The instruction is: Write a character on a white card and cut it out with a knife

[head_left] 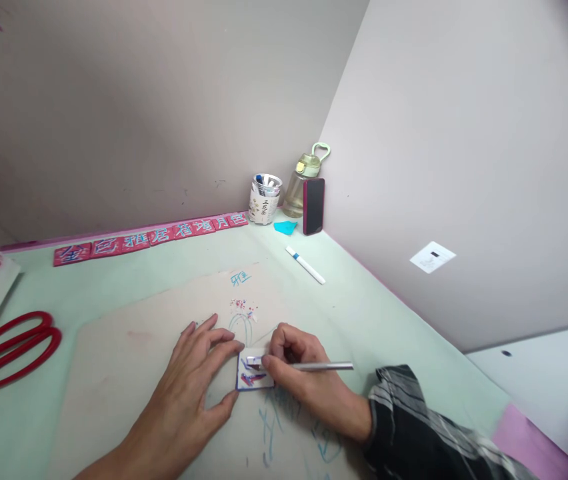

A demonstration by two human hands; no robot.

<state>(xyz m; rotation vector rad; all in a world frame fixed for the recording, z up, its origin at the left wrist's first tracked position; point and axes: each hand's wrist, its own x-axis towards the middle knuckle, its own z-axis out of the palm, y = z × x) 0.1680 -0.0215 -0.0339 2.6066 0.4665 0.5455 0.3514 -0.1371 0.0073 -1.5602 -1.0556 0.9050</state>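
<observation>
Block [257,376] lies on the mat's [114,373] near part. My left hand [191,377], spread, touches its edge; my right hand [311,388] pinches a knife [327,366]. Looks part done: coloured marks, some white left.

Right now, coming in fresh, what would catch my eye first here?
Probably the row of pink-red square tiles with bluish characters, along the back of the pale green tabletop. Then the small white square block with blue and red marks at lower centre, left fingers at its left edge, right fingers holding a slim silver metal tool over it. At far left, large bright red looped handles stand out too.
</observation>
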